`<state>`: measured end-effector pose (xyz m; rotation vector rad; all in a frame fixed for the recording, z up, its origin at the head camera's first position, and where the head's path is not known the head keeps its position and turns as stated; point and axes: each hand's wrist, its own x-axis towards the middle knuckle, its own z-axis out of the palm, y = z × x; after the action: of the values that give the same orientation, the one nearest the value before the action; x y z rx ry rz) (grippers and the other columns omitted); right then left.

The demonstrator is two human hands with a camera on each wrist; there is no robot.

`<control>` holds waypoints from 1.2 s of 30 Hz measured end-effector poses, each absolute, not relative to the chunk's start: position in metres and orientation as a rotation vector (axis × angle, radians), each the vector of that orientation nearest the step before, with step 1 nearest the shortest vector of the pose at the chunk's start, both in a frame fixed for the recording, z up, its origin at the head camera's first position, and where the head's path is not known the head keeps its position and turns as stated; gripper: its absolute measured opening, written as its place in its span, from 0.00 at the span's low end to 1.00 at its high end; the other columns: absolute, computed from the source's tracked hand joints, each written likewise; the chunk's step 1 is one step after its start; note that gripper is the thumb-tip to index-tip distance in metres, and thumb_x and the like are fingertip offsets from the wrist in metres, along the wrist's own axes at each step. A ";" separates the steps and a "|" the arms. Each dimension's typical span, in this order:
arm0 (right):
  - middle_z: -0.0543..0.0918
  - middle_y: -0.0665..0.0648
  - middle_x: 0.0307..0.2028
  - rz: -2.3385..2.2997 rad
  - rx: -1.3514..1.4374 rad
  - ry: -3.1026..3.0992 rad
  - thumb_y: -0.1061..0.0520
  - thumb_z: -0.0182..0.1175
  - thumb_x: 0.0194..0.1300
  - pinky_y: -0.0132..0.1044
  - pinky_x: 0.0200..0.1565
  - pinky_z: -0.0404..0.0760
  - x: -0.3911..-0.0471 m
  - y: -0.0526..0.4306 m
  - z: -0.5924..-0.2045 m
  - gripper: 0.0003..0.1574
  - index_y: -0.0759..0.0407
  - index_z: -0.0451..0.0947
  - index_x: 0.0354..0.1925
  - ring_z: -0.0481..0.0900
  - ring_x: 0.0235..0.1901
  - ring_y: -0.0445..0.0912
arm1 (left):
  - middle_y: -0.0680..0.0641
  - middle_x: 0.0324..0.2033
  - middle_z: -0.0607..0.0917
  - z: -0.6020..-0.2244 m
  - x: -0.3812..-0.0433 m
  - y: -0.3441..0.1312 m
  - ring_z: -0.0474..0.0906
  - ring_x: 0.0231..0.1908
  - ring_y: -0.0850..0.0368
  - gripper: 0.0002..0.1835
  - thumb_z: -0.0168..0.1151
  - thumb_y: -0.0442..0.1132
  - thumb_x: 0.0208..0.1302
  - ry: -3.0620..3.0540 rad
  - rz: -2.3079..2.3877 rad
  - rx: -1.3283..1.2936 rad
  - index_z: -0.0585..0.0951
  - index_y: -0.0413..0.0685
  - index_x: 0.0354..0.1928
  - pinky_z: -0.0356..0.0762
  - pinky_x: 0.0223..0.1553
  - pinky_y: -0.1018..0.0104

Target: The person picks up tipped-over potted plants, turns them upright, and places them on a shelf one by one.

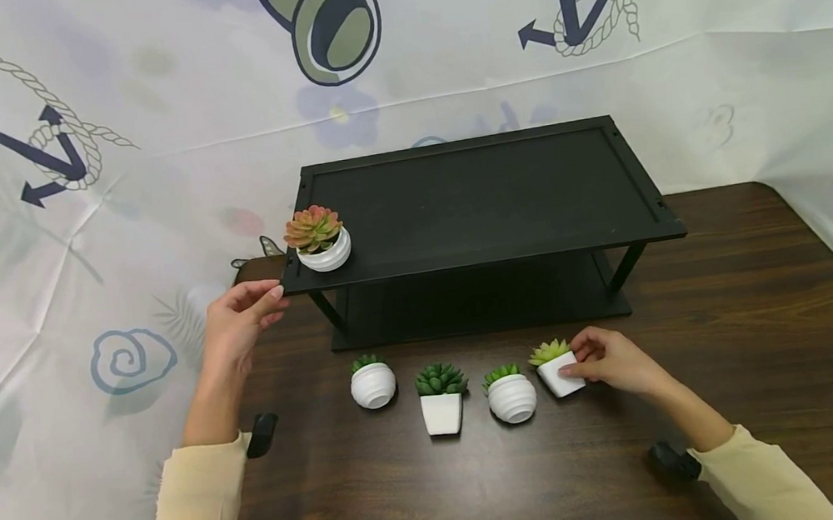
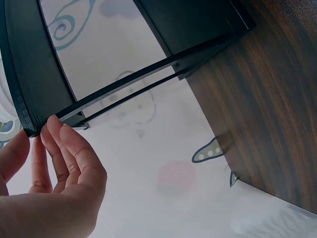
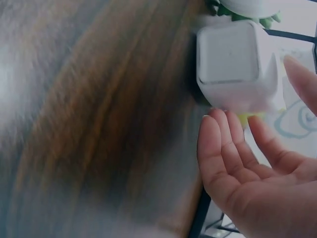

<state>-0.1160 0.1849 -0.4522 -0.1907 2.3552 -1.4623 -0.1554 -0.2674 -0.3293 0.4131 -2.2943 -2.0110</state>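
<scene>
My left hand [image 1: 238, 323] pinches the near left corner of a black two-tier shelf [image 1: 471, 196], thumb at the edge and fingers beneath, as the left wrist view also shows. On that same corner of the top tier sits a pink-orange succulent in a round white pot [image 1: 325, 254]. With thumb and fingers, my right hand [image 1: 615, 362] holds a yellow-green succulent in a square white pot [image 1: 559, 373], tilted to the left. Its flat base [image 3: 229, 54] faces the right wrist camera. The plant itself is mostly hidden there.
Left of the held pot, in front of the shelf, stand a round-potted succulent [image 1: 513, 400], a dark green one in a square pot [image 1: 442, 415] and another round-potted one [image 1: 373, 386]. All are on the brown wooden table [image 1: 750, 286]. A patterned white cloth [image 1: 167, 91] hangs behind.
</scene>
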 end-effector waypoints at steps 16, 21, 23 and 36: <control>0.73 0.57 0.30 -1.309 -0.237 2.510 0.54 0.71 0.49 0.33 0.27 0.71 -0.120 0.180 -0.455 0.24 0.68 0.72 0.36 0.70 0.28 0.46 | 0.51 0.31 0.79 -0.331 -0.157 -0.268 0.80 0.28 0.64 0.13 0.63 0.37 0.58 -2.324 -1.976 0.411 0.77 0.37 0.42 0.78 0.34 0.74; 0.74 0.56 0.29 -1.341 -0.295 2.463 0.56 0.71 0.48 0.33 0.27 0.72 -0.127 0.187 -0.455 0.21 0.67 0.73 0.35 0.70 0.28 0.47 | 0.50 0.32 0.79 -0.331 -0.157 -0.268 0.80 0.28 0.64 0.11 0.64 0.38 0.58 -2.322 -1.975 0.420 0.78 0.40 0.40 0.78 0.33 0.75; 0.75 0.57 0.29 -1.352 -0.314 2.442 0.57 0.70 0.48 0.32 0.28 0.73 -0.129 0.190 -0.454 0.20 0.67 0.74 0.36 0.71 0.29 0.47 | 0.50 0.32 0.79 -0.331 -0.156 -0.267 0.80 0.28 0.64 0.10 0.64 0.38 0.58 -2.328 -1.968 0.422 0.79 0.41 0.40 0.78 0.33 0.75; 0.76 0.58 0.35 -1.302 -0.313 2.485 0.52 0.71 0.49 0.33 0.33 0.75 -0.128 0.195 -0.445 0.30 0.69 0.72 0.43 0.73 0.34 0.48 | 0.50 0.32 0.79 -0.331 -0.156 -0.269 0.80 0.28 0.64 0.14 0.64 0.37 0.57 -2.298 -2.001 0.405 0.77 0.36 0.43 0.78 0.33 0.75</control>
<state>-0.1278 0.1949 -0.4452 -0.3129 2.4847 -1.3016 -0.1564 -0.2687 -0.3309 0.4047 -2.2976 -2.0005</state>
